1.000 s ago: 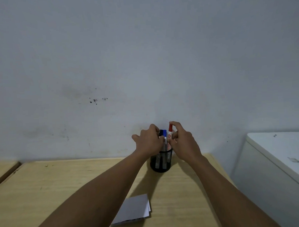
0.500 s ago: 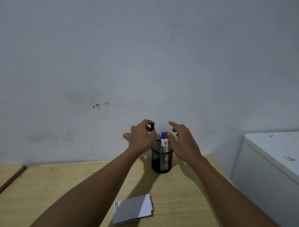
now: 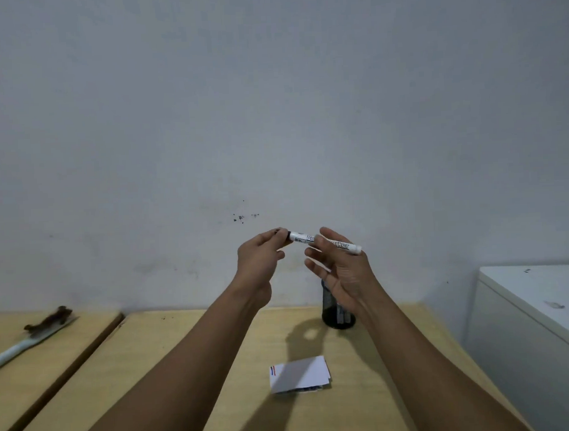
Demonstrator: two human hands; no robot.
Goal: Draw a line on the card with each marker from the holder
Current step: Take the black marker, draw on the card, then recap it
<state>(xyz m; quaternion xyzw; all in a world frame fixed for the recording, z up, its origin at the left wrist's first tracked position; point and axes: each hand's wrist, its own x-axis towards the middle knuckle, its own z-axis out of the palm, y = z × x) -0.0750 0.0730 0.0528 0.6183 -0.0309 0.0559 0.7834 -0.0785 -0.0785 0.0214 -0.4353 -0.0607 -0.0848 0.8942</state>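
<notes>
A white marker (image 3: pixel 302 238) with a black cap lies level in the air between my hands, above the table. My left hand (image 3: pixel 260 260) pinches its black cap end. My right hand (image 3: pixel 339 265) holds the barrel between thumb and forefinger, the other fingers spread. Behind my right wrist stands the black mesh holder (image 3: pixel 333 314), partly hidden, with other markers inside. The white card (image 3: pixel 298 374) lies flat on the wooden table (image 3: pixel 184 343) below my hands, with short red and blue lines at its left edge.
A brush with a pale handle (image 3: pixel 31 337) lies on a second wooden table at the left, across a gap. A white cabinet (image 3: pixel 535 305) stands to the right of the table. A plain grey wall is behind.
My left hand has lifted the black-capped marker out of the holder and turned it level. My right hand left the holder and took the barrel. The view has shifted left.
</notes>
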